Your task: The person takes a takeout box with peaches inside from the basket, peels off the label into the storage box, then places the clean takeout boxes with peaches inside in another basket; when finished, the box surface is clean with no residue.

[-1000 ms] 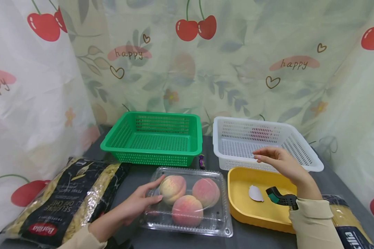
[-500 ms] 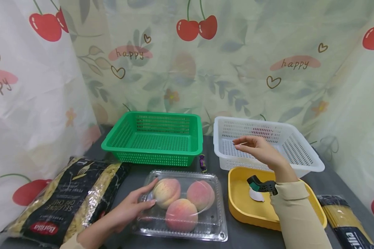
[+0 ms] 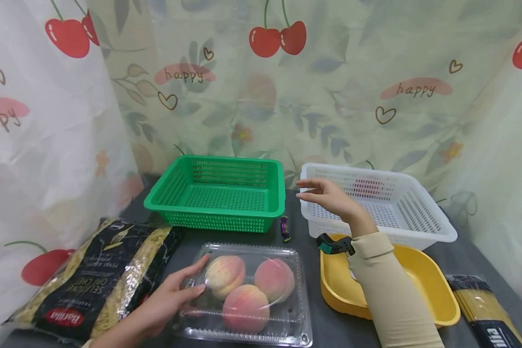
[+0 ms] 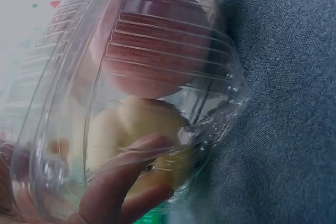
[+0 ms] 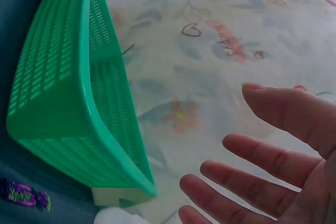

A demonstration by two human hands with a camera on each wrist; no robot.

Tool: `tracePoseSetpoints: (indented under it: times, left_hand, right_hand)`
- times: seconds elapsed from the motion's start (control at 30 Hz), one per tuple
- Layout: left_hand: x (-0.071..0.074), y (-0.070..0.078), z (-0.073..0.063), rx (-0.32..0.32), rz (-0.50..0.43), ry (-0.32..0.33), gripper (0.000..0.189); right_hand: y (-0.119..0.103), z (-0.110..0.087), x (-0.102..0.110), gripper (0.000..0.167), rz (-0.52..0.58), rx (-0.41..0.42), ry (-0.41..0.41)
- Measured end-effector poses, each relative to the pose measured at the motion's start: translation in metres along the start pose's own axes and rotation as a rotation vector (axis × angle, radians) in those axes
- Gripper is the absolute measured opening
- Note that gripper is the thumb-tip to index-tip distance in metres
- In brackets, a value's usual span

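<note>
My left hand (image 3: 174, 292) grips the left side of a clear plastic clamshell box (image 3: 303, 304) that holds peaches (image 3: 245, 308), three seen through its lid. Close up in the left wrist view, fingers (image 4: 107, 190) lie against the box's clear wall, beside a pale peach (image 4: 118, 129). My right hand (image 3: 330, 195) hovers over the left end of a white plastic basket (image 3: 330, 229), holding nothing, fingers pointing left. The right wrist view shows its fingers spread apart, with the green basket (image 5: 81, 77) and a purple wrapped candy (image 5: 23, 193) beyond them.
Left of the box lies a black Barilla penne bag (image 3: 100, 280). A yellow tray (image 3: 343, 307) stands beneath my right forearm, with a spaghetti pack (image 3: 487, 309) to its right. At the back is a printed curtain (image 3: 261, 121).
My right hand has moved left, from above the yellow tray and the white basket's front to that basket's left end. My left hand has drawn the peach box left and nearer to me.
</note>
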State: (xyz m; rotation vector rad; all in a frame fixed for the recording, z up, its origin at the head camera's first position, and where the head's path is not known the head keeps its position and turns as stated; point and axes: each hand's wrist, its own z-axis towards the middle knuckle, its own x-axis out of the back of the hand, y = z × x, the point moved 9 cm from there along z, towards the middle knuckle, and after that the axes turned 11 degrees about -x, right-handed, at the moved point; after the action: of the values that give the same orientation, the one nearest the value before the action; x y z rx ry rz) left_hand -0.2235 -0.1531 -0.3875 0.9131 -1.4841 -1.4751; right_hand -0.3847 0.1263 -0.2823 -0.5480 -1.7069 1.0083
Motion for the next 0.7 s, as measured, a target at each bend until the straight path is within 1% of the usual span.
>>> tracePoseSetpoints:
  times: [0.1, 0.23, 0.33, 0.47, 0.6, 0.7]
  left_hand:
    - [0.005, 0.000, -0.004, 0.010, 0.022, 0.008, 0.066]
    - [0.008, -0.001, -0.011, 0.041, 0.007, 0.011, 0.067]
    - [0.011, 0.001, -0.016, 0.043, 0.016, 0.019, 0.067]
    - [0.017, 0.011, -0.021, 0.032, 0.037, 0.054, 0.066]
    - [0.024, 0.023, -0.024, 0.044, 0.044, 0.091, 0.065]
    - [0.029, 0.034, -0.025, 0.046, 0.053, 0.091, 0.064]
  right_hand:
    - [0.000, 0.005, -0.002, 0.052, -0.003, -0.001, 0.004]
    - [0.001, 0.012, -0.006, 0.052, -0.035, -0.009, 0.006]
    - [0.001, 0.018, -0.011, 0.053, -0.049, -0.022, 0.002]
    - [-0.002, 0.025, -0.016, 0.053, -0.042, -0.027, -0.001]
    - [-0.004, 0.033, -0.021, 0.053, -0.034, -0.043, 0.006]
    - [-0.003, 0.039, -0.028, 0.055, -0.033, -0.074, 0.024]
